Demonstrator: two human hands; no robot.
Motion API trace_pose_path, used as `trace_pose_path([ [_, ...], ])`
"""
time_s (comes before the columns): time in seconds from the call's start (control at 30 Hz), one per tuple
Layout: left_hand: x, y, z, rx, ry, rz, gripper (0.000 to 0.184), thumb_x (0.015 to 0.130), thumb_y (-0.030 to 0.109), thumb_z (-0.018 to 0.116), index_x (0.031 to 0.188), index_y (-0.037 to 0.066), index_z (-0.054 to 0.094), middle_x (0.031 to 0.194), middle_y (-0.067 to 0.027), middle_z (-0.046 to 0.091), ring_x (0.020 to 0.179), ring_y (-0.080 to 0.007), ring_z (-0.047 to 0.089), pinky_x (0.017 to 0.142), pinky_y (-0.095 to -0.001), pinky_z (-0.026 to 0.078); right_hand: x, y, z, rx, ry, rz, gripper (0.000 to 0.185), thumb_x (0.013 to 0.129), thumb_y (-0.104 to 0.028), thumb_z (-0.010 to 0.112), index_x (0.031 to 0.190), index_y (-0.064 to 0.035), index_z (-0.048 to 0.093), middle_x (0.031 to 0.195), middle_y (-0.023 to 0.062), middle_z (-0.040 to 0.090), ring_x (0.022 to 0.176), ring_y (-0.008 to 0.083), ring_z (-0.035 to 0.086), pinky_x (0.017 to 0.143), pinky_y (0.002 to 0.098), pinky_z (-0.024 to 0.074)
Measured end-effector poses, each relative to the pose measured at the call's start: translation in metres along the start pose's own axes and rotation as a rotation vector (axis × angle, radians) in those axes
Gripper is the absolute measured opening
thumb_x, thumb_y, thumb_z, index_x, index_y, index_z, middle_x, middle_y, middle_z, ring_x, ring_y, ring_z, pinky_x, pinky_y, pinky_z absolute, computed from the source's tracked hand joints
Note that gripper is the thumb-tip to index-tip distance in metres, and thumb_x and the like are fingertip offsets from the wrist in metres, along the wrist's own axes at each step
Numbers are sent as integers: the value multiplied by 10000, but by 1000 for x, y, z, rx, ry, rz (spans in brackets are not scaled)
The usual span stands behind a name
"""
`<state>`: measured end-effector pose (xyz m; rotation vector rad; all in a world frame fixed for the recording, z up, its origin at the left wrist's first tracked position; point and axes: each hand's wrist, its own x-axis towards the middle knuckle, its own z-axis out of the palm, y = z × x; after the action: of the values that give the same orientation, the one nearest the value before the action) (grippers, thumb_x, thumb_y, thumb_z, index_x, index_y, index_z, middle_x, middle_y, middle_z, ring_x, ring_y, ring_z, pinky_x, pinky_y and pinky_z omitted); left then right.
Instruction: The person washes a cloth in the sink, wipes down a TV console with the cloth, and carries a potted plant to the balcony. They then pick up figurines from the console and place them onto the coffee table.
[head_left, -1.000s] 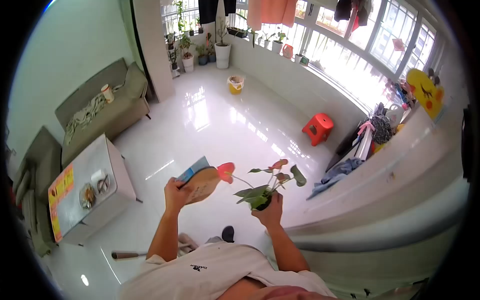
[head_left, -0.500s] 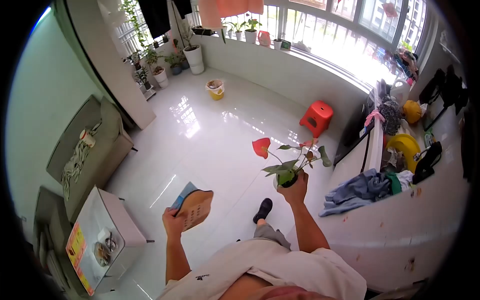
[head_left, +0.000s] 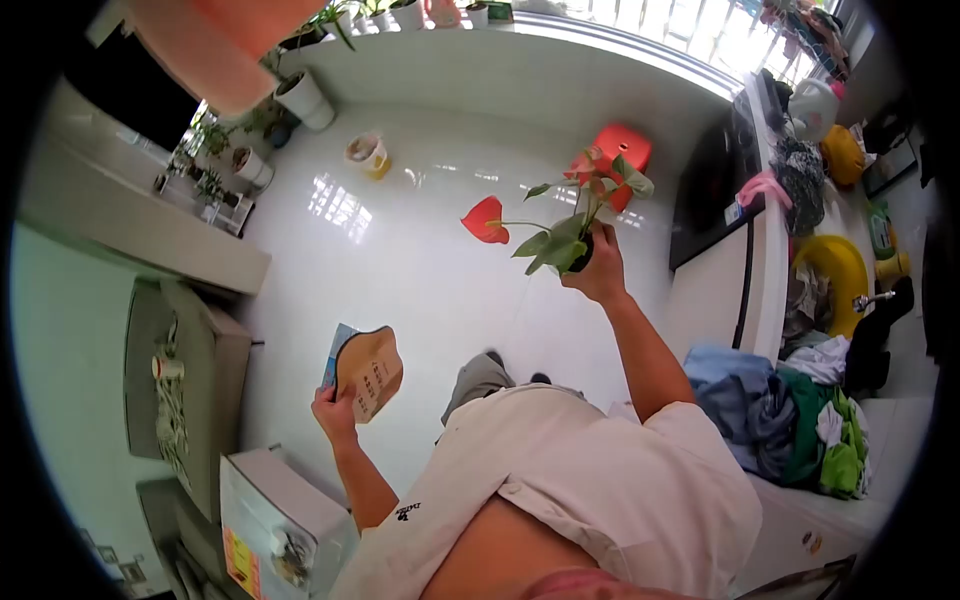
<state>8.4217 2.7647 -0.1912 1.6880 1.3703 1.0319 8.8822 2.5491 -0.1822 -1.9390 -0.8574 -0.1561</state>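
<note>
My left hand, low on the left, grips the lower edge of a flat brown-and-blue printed packet. Its upper edge is curved and dark, and small print runs across the brown face. Held out in front on the right, a potted plant with a red heart-shaped flower and broad green leaves leans over the floor. The fingers of my right hand are wrapped round its small pot, which is mostly hidden by the leaves and the hand.
A red stool stands beyond the plant. Near the far wall is a yellow-and-white bin. On the right, a counter holds clothes and a yellow basin. A sofa and low table are on the left.
I have moved forward, and the stool and counter are closer. Both hands keep their holds; the plant now overlaps the stool in view. A pink hanging cloth looms larger at top left.
</note>
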Motion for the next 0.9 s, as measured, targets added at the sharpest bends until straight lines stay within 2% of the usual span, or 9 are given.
trace_pose_path([
  [0.13, -21, -130, 158, -45, -28, 105, 254, 735, 43, 794, 921, -101, 696, 870, -76, 558, 740, -183, 561, 696, -338, 464, -44, 213, 43, -28, 47, -39, 892, 462, -145, 841, 1268, -80, 464, 1217, 162, 495, 1112, 385, 529, 906, 441, 508],
  [0.17, -19, -136, 180, -75, -41, 114, 255, 727, 32, 794, 924, -99, 698, 867, -74, 562, 742, -182, 564, 699, -336, 467, -46, 237, 35, -39, 67, -65, 905, 458, -143, 840, 1278, -82, 460, 1228, 164, 492, 1120, 386, 527, 911, 439, 507],
  [0.2, 17, -144, 194, 4, -55, 150, 261, 695, 2, 794, 923, -91, 708, 847, -68, 571, 754, -191, 575, 705, -330, 473, -30, 243, 37, -43, 82, -77, 919, 454, -142, 838, 1289, -84, 456, 1239, 166, 489, 1128, 387, 525, 916, 438, 505],
  [0.37, 146, -24, 272, 96, -243, 303, 246, 703, 52, 778, 915, -60, 718, 844, -81, 558, 763, -210, 561, 705, -334, 450, 75, 242, 37, -16, -18, 72, 1028, 433, -109, 832, 1373, -62, 416, 1230, 166, 499, 1127, 372, 529, 951, 415, 485],
  [0.5, 223, 57, 334, 148, -412, 378, 240, 709, 54, 768, 915, -56, 718, 859, -76, 545, 780, -208, 550, 717, -327, 442, 138, 267, 39, -36, -19, 93, 1032, 406, -89, 827, 1354, -67, 420, 1266, 161, 482, 1149, 389, 518, 954, 415, 490],
  [0.6, 276, 94, 377, 192, -412, 438, 237, 706, 52, 767, 912, -56, 719, 862, -75, 550, 781, -203, 556, 711, -327, 446, 199, 286, 46, 4, -71, 81, 1021, 410, -79, 828, 1347, -33, 425, 1271, 169, 481, 1160, 387, 512, 968, 408, 479],
  [0.77, 323, 124, 452, 171, -362, 314, 237, 707, 32, 764, 925, -51, 725, 882, -67, 556, 783, -194, 563, 708, -321, 456, 317, 344, 60, -17, -202, 31, 1034, 398, -72, 829, 1346, -1, 421, 1285, 183, 478, 1167, 383, 516, 979, 391, 473],
  [0.9, 362, 153, 488, 197, -282, 196, 246, 716, 20, 765, 946, -55, 722, 888, -56, 550, 791, -189, 565, 724, -318, 465, 462, 359, 78, -40, -338, -70, 1052, 406, -79, 820, 1369, -8, 401, 1312, 186, 461, 1181, 385, 505, 980, 390, 473],
])
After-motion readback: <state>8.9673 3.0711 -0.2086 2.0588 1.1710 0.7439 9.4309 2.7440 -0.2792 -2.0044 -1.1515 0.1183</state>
